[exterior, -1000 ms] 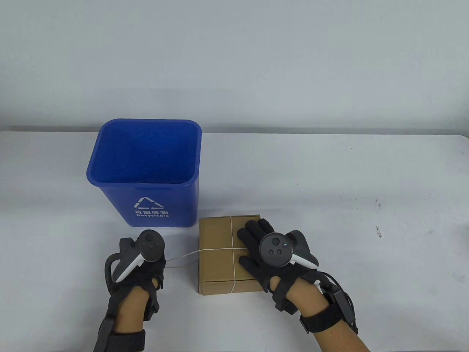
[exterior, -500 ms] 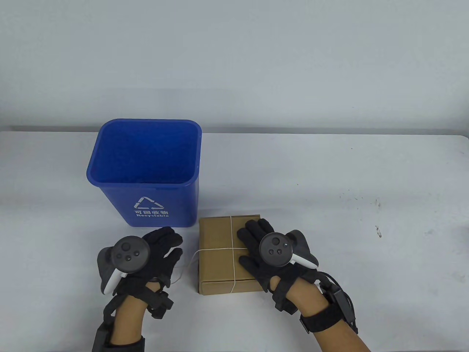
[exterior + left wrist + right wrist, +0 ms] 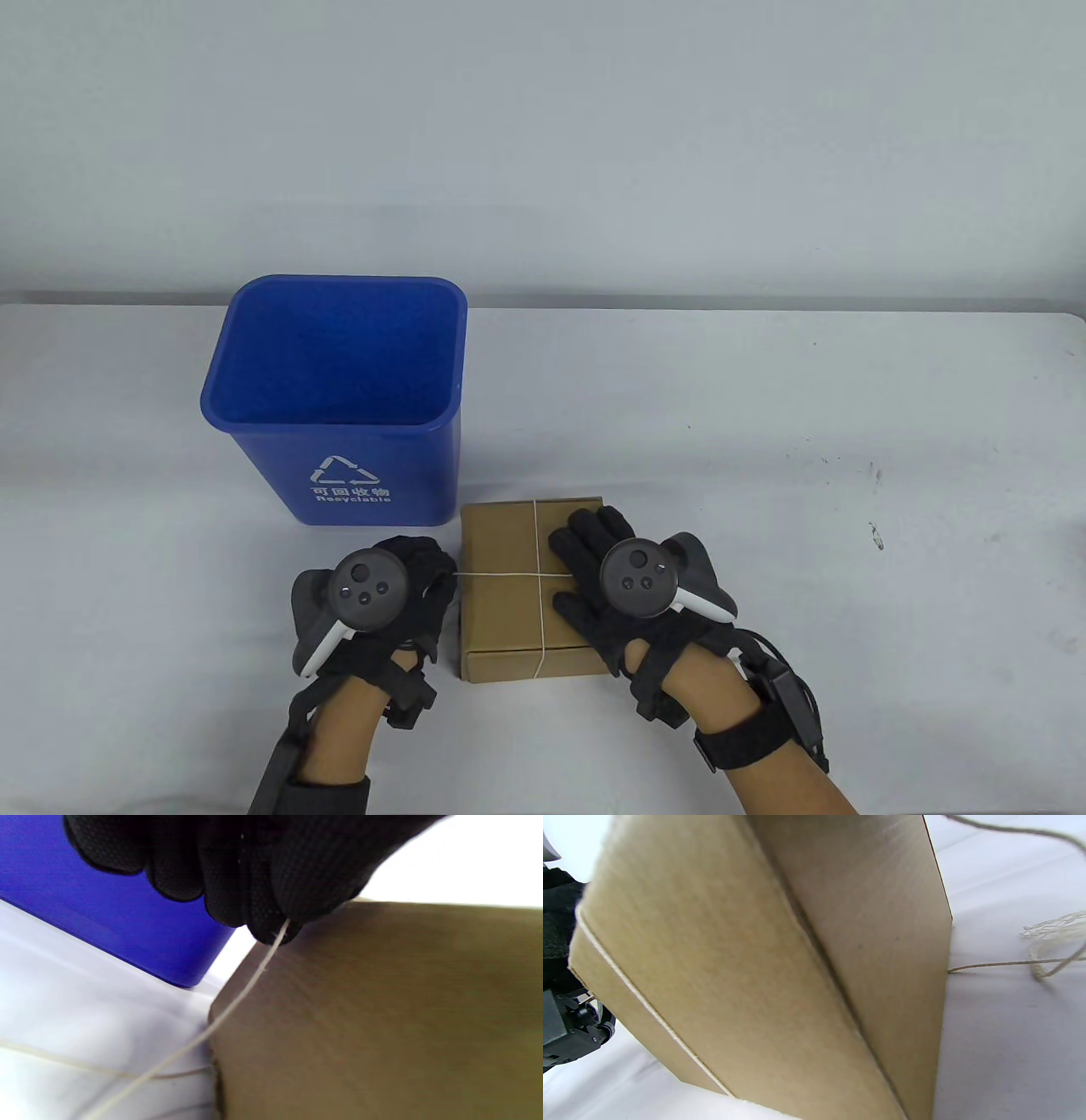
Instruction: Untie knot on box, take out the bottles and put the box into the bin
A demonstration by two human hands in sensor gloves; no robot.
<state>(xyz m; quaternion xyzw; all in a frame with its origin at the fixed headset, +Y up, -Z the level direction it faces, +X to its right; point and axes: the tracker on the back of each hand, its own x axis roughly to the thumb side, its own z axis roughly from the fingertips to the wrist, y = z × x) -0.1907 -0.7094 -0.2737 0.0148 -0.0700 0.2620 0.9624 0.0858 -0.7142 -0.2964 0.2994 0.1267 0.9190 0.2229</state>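
- So far, only the first step is in hand: the cardboard box [image 3: 509,586] sits closed on the table [image 3: 848,407], just in front of the blue recycling bin [image 3: 339,399] and a little to its right, near but not touching it.
- White string [image 3: 501,576] crosses the box lid both ways, so the wrapping is not yet off; whether the knot itself is loosened I cannot tell, since no view shows it plainly.
- At the box's left edge, the left hand [image 3: 382,594] pinches the string; the left wrist view shows its fingertips [image 3: 271,929] closed on the strand right where it meets the lid's edge, with the slack trailing down onto the table beside the box.
- On the right part of the box lid, the right hand [image 3: 611,586] lies flat with fingers straight, pressing the box down and gripping nothing.
- From the right wrist view, a loose, frayed string end lies on the table just beside the box, which suggests some of the tie has come free.
- Left to do, by my reading: clear the string off the box, open the flaps, lift out the bottles (none are visible; presumably inside), and drop the box into the bin, which looks empty.
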